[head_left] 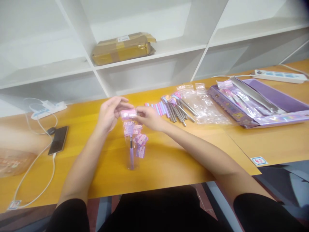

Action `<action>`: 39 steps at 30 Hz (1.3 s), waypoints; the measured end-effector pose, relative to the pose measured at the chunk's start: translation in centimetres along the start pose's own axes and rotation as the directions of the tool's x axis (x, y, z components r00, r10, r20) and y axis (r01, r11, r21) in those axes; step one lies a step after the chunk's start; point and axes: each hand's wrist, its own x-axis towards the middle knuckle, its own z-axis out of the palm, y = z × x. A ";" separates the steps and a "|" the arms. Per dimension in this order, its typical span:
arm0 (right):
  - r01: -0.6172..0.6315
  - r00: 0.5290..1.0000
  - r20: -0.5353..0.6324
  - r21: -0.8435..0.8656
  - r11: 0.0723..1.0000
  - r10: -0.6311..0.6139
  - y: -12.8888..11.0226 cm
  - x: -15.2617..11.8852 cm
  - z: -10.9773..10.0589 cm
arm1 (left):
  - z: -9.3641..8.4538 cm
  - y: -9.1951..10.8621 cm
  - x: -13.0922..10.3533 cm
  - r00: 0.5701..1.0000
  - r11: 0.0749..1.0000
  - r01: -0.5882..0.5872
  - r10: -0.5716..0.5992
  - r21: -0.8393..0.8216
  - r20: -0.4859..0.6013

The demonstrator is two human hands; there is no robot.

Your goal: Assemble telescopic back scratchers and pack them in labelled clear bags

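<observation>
My right hand (pixel 151 117) pinches a small pink printed card (pixel 128 114) by its right end. At the card's left end is my left hand (pixel 109 112), its fingers loosely curved and apart; whether they touch the card is unclear. Just below the hands, a purple back scratcher (pixel 131 153) with a hand-shaped head and metal shaft is in a clear plastic bag. Several pink and purple cards (pixel 141 140) lie scattered beside it.
Several unbagged back scratchers (pixel 177 108) lie to the right, near clear plastic bags (pixel 207 108) and an open purple box (pixel 243 112). A charging phone (pixel 58 140) and its cable are at left. A taped parcel (pixel 123 48) sits on the shelf behind.
</observation>
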 end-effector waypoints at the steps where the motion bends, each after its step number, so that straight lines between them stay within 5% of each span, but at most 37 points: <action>1: 0.003 1.000 -0.001 0.008 1.000 -0.003 0.0 0.0 0.0 | -0.1 0.0 0.0 1.000 1.000 0.007 -0.007 0.000 0.002; 18: 0.088 0.995 -0.051 0.024 0.996 -0.086 -0.6 -0.2 -0.1 | -2.0 -0.1 0.4 0.985 0.952 -0.096 0.049 0.289 0.166; 32: -0.030 0.999 0.048 0.127 0.991 0.024 -0.2 0.0 -0.9 | -2.0 0.4 0.1 0.976 0.871 -0.118 0.012 0.477 0.219; 39: -0.094 0.995 -0.007 0.099 0.991 0.095 -0.4 0.0 -0.8 | -1.6 0.1 0.0 0.977 0.911 -0.053 -0.038 0.409 0.211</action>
